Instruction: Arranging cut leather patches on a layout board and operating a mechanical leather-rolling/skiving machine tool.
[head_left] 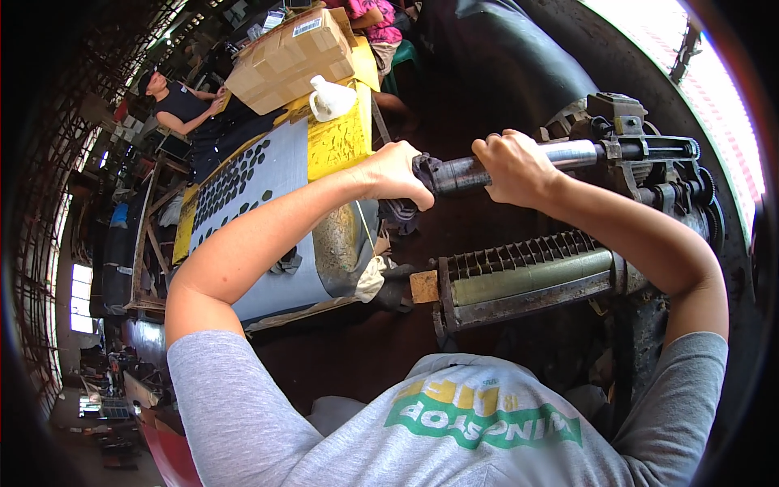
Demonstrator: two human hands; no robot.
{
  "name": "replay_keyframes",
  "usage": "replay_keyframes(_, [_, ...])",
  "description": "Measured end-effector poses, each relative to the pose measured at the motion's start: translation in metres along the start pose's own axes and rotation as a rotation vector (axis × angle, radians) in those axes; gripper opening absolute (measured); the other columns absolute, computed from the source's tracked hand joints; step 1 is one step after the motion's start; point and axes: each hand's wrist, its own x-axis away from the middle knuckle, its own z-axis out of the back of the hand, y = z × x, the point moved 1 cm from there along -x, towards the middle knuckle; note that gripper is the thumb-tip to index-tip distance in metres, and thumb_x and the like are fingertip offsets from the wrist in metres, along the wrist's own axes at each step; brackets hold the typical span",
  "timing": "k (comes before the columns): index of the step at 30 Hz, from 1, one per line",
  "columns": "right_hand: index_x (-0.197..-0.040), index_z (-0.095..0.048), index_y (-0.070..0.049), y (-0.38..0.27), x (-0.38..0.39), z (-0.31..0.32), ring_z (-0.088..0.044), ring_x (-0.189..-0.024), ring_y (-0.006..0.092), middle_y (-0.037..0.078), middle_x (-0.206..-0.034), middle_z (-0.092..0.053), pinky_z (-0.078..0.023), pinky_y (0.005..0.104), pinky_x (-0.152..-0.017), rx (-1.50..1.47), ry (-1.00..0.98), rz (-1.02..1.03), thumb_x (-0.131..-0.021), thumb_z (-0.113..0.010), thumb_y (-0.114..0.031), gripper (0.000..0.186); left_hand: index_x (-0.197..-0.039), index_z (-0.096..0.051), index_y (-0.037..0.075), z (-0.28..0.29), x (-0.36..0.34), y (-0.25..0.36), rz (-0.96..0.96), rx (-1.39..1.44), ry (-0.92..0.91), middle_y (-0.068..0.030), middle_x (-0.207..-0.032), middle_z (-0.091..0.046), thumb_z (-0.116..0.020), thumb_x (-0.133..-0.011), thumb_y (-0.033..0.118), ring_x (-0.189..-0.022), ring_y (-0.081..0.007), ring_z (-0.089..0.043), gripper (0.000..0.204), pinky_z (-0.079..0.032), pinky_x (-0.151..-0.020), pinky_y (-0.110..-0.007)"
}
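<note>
A long metal roller (461,175), dark with a shiny silver stretch, reaches out leftward from a greasy machine (641,150). My right hand (515,169) is closed round the middle of the roller. At its left end is a dark, rough-looking piece (425,172), and my left hand (395,174) is closed there with the thumb low; the palm side is hidden. Below my right forearm lies a second, lower cylinder (531,278), olive-green, in a metal frame with a row of thin dark blades or fins (519,253) along its top.
To my left stands a table with a grey sheet (284,166) bearing rows of dark cut pieces. Yellow material (341,142), a white jug (331,99) and a cardboard box (292,61) sit farther back. A person (180,101) works beyond; another (375,24) is behind the box.
</note>
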Motion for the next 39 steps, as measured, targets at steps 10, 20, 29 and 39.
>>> replay_keyframes(10, [-0.078,-0.064,0.004,0.02,-0.037,0.02,-0.066,-0.065,0.0294,0.018,-0.068,-0.065,-0.052,0.0369,-0.063,-0.356,-0.801,-0.104,-0.061,-0.074,-0.028,0.038,-0.074,-0.062,0.002,0.002,-0.002,-0.001,0.116,0.161,-0.126,-0.0005,-0.066,-0.06,-0.072,-0.053,0.01,-0.058,-0.0086,-0.055,0.025,-0.047,-0.058,-0.022])
replay_keyframes(20, [-0.077,-0.057,0.0,-0.006,0.001,-0.004,-0.064,-0.066,0.0296,0.015,-0.07,-0.062,-0.052,0.04,-0.065,0.069,0.125,-0.009,-0.057,-0.07,-0.01,0.025,-0.073,-0.062,0.002,0.002,-0.002,-0.004,0.124,0.22,-0.113,-0.0006,-0.067,-0.061,-0.073,-0.052,0.01,-0.058,-0.0079,-0.055,0.025,-0.046,-0.056,-0.023])
replay_keyframes(29, [-0.076,-0.065,0.004,0.012,-0.035,0.018,-0.066,-0.066,0.0258,0.015,-0.069,-0.066,-0.052,0.0365,-0.066,-0.405,-0.672,-0.101,-0.06,-0.074,-0.03,0.038,-0.073,-0.062,0.001,0.002,-0.001,-0.004,0.13,0.227,-0.104,-0.0019,-0.068,-0.062,-0.072,-0.053,0.009,-0.059,-0.0082,-0.055,0.024,-0.046,-0.057,-0.022])
replay_keyframes(39, [-0.073,-0.059,-0.002,-0.013,-0.002,-0.002,-0.065,-0.068,0.0309,0.016,-0.069,-0.064,-0.052,0.0389,-0.064,0.075,0.128,-0.006,-0.056,-0.069,-0.011,0.022,-0.073,-0.063,0.002,0.002,-0.005,-0.009,0.148,0.326,-0.184,-0.0026,-0.07,-0.064,-0.073,-0.054,0.008,-0.061,-0.0091,-0.058,0.022,-0.048,-0.059,-0.023])
